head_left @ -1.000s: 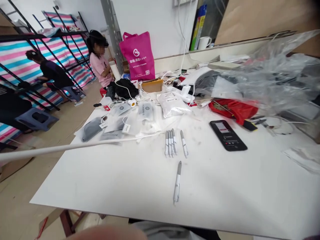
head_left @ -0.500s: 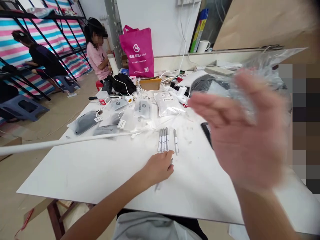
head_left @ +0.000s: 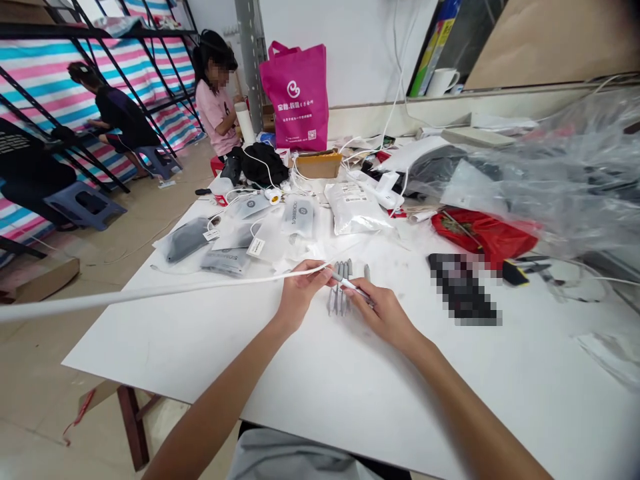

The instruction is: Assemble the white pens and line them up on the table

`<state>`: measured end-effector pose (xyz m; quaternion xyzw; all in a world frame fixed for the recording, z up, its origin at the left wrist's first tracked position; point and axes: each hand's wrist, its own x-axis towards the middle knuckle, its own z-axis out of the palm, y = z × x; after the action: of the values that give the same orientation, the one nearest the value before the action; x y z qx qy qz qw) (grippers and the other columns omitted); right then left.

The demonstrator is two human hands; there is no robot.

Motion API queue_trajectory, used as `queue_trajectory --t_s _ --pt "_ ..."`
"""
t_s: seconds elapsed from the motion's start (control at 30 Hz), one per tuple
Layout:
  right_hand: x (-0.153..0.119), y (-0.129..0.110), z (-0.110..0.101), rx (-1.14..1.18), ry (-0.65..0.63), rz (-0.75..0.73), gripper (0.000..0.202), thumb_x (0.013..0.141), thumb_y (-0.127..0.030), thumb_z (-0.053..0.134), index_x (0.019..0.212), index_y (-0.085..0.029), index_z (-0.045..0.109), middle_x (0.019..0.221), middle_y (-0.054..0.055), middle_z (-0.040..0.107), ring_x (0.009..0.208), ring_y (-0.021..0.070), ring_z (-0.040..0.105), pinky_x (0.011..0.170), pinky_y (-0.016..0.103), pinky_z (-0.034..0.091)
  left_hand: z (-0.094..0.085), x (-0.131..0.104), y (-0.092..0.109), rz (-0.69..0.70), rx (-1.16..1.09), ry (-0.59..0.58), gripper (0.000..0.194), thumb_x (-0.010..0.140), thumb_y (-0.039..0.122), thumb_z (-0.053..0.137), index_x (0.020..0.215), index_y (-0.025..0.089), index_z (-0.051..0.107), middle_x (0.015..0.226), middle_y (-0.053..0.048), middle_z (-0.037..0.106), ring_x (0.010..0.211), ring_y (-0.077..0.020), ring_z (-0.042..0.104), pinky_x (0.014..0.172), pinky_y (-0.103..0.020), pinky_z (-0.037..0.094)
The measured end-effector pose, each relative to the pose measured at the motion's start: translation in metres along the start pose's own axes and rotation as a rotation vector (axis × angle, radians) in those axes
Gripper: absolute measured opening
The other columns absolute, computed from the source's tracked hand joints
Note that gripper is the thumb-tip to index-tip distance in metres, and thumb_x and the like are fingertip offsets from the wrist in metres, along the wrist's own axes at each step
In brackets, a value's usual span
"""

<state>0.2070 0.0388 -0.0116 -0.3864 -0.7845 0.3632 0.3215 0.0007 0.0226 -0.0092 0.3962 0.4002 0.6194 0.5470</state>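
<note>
A grey and white pen (head_left: 346,282) is held above the table, slanting down to the right between my two hands. My left hand (head_left: 299,288) has its fingers closed at the pen's upper left end. The fingers of my right hand (head_left: 384,308) are wrapped round its lower right end. Just behind the held pen, a row of several similar pens (head_left: 341,305) lies side by side on the white table (head_left: 280,373), partly covered by the hands. One separate pen (head_left: 367,272) lies to the right of the row, its lower part hidden by my right hand.
Plastic-bagged items (head_left: 227,260) lie at the back left, beside a white packet (head_left: 355,208). A magenta bag (head_left: 300,100) stands behind. A pixelated dark object (head_left: 463,290) and red cloth (head_left: 480,233) are right. A white cord (head_left: 150,293) crosses from the left. Co-workers sit beyond.
My right hand has come down from its raised, open position near the camera to the pen. My left hand has lifted slightly and moved left, and both now hold the pen. The view has shifted.
</note>
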Motion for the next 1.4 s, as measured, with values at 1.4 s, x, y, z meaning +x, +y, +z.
queue_trajectory --t_s 1.4 --pt "-0.001 0.022 -0.006 -0.488 0.123 -0.471 0.017 0.111 -0.024 0.056 0.114 -0.018 0.071 0.078 0.001 0.069 0.064 0.0146 0.061 0.061 0.029 0.04 -0.023 -0.007 0.004 0.158 0.732 -0.218 0.028 0.099 0.049 0.072 0.1 0.023 0.082 0.095 -0.004 0.077 0.082 -0.0163 0.061 0.076 -0.029 0.047"
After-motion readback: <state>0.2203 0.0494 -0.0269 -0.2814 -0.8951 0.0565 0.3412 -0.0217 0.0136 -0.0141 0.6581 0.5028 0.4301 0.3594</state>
